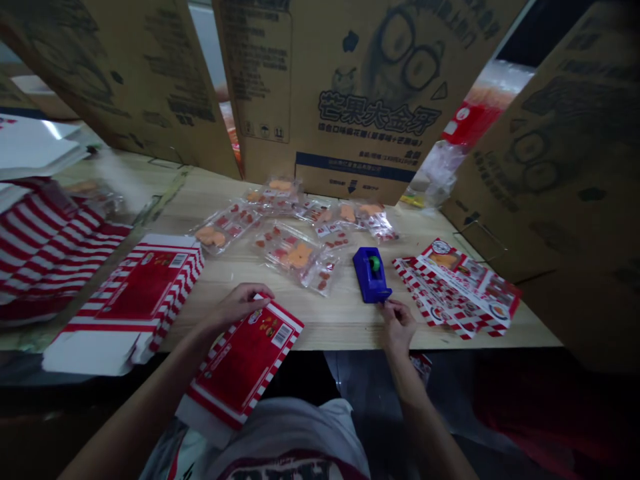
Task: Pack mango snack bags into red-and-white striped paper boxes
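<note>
My left hand [239,305] grips the top edge of a red-and-white striped carton [243,363] that leans off the table's front edge toward my lap. My right hand [397,323] is pinched just below the front of a blue tape dispenser [371,274] with a green roll, its fingers closed, seemingly on the tape end, which is too small to make out.
Several clear packets of orange snacks [295,253] lie across the wooden table [345,320]. A stack of flat striped cartons [135,293] lies at left, more printed cartons [457,287] at right. Big cardboard boxes [350,93] wall in the back and sides.
</note>
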A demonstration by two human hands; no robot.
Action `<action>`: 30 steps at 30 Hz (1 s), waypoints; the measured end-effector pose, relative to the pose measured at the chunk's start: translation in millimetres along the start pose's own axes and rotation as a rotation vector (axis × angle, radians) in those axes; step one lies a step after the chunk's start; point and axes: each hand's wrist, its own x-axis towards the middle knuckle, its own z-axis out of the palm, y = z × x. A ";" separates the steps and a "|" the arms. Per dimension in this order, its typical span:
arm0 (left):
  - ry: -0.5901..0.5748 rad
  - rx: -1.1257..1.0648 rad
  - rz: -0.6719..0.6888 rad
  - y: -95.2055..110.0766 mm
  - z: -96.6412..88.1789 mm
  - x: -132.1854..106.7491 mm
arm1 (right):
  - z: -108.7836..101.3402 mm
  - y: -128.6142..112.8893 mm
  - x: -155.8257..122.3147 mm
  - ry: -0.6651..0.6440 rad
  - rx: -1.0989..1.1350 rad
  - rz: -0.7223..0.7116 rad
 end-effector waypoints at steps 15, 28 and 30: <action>-0.286 0.254 0.232 24.2 36.2 19.9 | 95.6 -88.2 -68.5 -1.168 -0.236 -0.082; -0.459 0.091 0.290 71.9 27.9 -17.1 | 102.8 -106.1 -71.0 -1.562 0.433 0.786; -0.360 0.045 0.252 71.8 18.3 -22.6 | 114.3 -104.5 -69.9 -1.546 0.425 0.743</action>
